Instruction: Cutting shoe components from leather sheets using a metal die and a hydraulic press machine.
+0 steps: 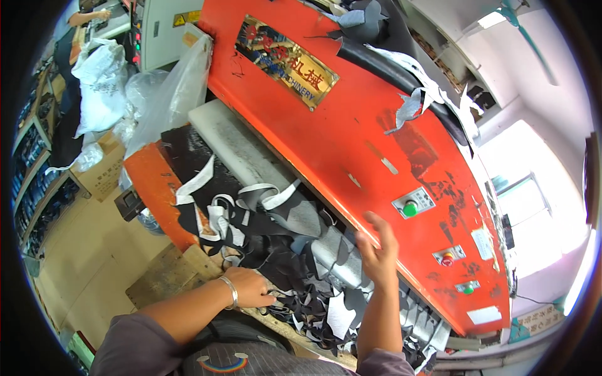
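My left hand (246,288), with a silver bracelet on its wrist, rests at the near edge of a heap of black, grey and white material scraps (269,254). Its fingers are curled, and whatever they may hold is hidden. My right hand (380,254) is raised over the heap beside the lower edge of the large red machine (364,144). The fingers of that hand are apart and nothing is in them. A green button (410,208) on the machine's face lies just beyond it. A long pale roller or bar (241,147) runs beneath the red body.
Further along the machine sit a red knob (446,259) and another green button (468,288). Dark sheets and scraps (401,69) drape over its top. Plastic bags (100,75) and a cardboard box (103,166) stand at the left. A person's arm (89,17) shows far left.
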The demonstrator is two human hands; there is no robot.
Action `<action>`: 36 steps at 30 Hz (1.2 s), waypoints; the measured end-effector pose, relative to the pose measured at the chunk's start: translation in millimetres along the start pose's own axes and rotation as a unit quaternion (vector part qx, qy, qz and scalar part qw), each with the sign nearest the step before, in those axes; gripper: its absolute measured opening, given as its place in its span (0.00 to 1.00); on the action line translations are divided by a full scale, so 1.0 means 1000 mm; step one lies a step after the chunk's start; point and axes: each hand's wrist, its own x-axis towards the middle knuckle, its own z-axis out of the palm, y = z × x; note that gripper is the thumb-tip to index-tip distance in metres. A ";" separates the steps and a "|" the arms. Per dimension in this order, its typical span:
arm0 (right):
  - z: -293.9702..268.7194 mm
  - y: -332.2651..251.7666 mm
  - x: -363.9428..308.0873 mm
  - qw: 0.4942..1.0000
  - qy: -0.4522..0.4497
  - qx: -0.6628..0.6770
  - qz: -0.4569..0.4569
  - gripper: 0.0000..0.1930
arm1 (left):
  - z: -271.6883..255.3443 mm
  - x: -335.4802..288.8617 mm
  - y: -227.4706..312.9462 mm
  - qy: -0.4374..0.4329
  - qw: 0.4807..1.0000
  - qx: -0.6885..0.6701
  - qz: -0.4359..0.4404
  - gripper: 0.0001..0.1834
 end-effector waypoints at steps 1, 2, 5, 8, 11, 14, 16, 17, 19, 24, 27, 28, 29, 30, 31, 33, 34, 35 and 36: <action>0.008 0.005 -0.003 0.999 -0.028 -0.001 0.023 0.23 | 0.002 -0.002 0.000 -0.011 1.000 0.011 -0.001 0.27; 0.017 0.011 -0.003 1.000 -0.019 -0.011 0.020 0.23 | 0.003 -0.002 -0.001 -0.031 0.999 0.024 -0.004 0.26; 0.053 0.033 0.000 0.994 -0.078 -0.066 0.045 0.29 | 0.020 0.002 -0.018 -0.036 0.998 0.041 0.029 0.26; 0.100 0.050 0.013 0.969 -0.064 -0.225 0.078 0.41 | 0.036 0.012 -0.047 -0.079 0.992 0.031 0.097 0.27; 0.129 0.029 0.022 0.923 -0.132 -0.300 0.203 0.42 | 0.036 0.013 -0.075 -0.113 0.973 -0.020 0.198 0.23; 0.145 0.048 0.013 0.909 -0.105 -0.341 0.217 0.34 | 0.003 0.022 -0.071 -0.058 0.943 -0.251 0.210 0.19; 0.137 0.058 -0.007 0.939 -0.028 -0.290 0.183 0.22 | -0.019 0.033 -0.061 0.048 0.945 -0.268 0.182 0.18; 0.136 0.038 -0.018 0.937 -0.033 -0.290 0.191 0.22 | -0.022 0.043 -0.067 0.106 0.940 -0.276 0.167 0.18; 0.119 0.001 -0.052 0.965 0.000 0.020 0.262 0.16 | -0.024 0.079 -0.073 0.186 0.917 -0.303 0.184 0.21; 0.103 -0.003 -0.156 0.849 0.212 0.407 0.263 0.18 | -0.037 0.164 -0.032 0.304 0.919 -0.143 0.205 0.44; 0.093 0.001 -0.210 0.807 0.315 0.421 0.267 0.18 | -0.033 0.187 -0.004 0.292 0.929 -0.131 0.186 0.49; 0.084 0.001 -0.232 0.793 0.347 0.420 0.272 0.18 | -0.021 0.188 0.011 0.237 0.932 -0.156 0.226 0.49; 0.078 0.001 -0.251 0.777 0.374 0.424 0.276 0.18 | -0.011 0.188 0.020 0.183 0.932 -0.177 0.257 0.50; 0.073 -0.001 -0.265 0.763 0.391 0.438 0.270 0.19 | 0.009 0.183 0.032 0.090 0.929 -0.218 0.286 0.52; 0.068 -0.005 -0.278 0.755 0.401 0.442 0.273 0.19 | 0.038 0.173 0.045 -0.004 0.916 -0.257 0.308 0.53; 0.066 -0.001 -0.305 0.775 0.371 0.433 0.272 0.25 | 0.101 0.149 0.067 -0.131 0.868 -0.329 0.348 0.58; 0.069 0.000 -0.312 0.771 0.384 0.425 0.277 0.25 | 0.136 0.146 0.073 -0.151 0.853 -0.356 0.349 0.55; 0.072 0.001 -0.320 0.766 0.400 0.416 0.283 0.25 | 0.165 0.146 0.080 -0.175 0.838 -0.383 0.348 0.52; 0.071 -0.001 -0.329 0.770 0.384 0.431 0.273 0.25 | 0.176 0.136 0.087 -0.246 0.810 -0.466 0.258 0.46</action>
